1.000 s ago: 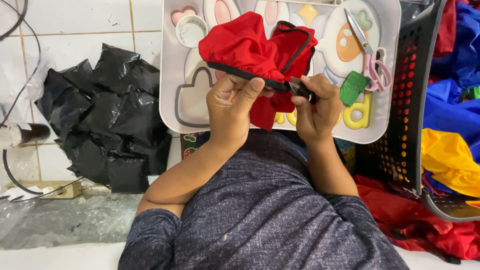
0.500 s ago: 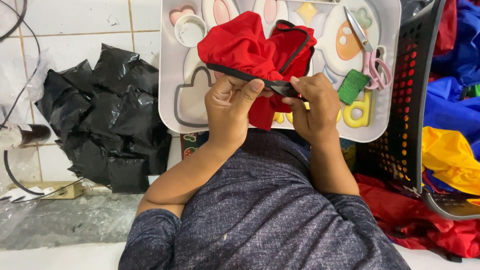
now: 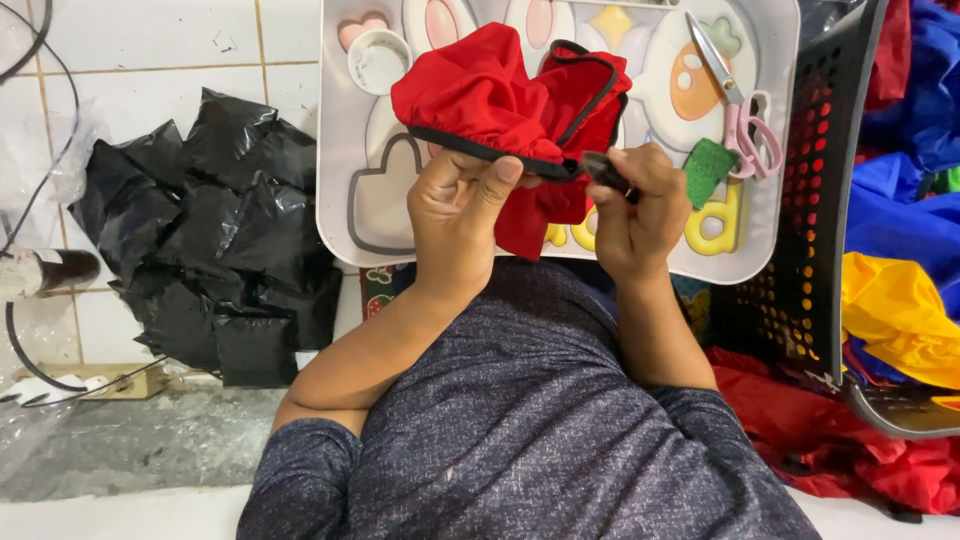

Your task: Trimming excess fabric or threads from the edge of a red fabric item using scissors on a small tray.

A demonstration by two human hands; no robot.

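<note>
White tiled floor (image 3: pixel 150 80), patterned white tray (image 3: pixel 340 150) lying on it. Left hand (image 3: pixel 455 205) and right hand (image 3: pixel 630 205) are both pinching the black-trimmed edge of a red fabric pouch (image 3: pixel 500 95) over the tray. Pink-handled scissors (image 3: pixel 735 110) are resting on the tray, just beside the right hand.

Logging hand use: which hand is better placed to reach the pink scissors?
Right hand, probably: the scissors lie on the tray just beyond it, while the left hand pinches the red cloth farther away.
</note>
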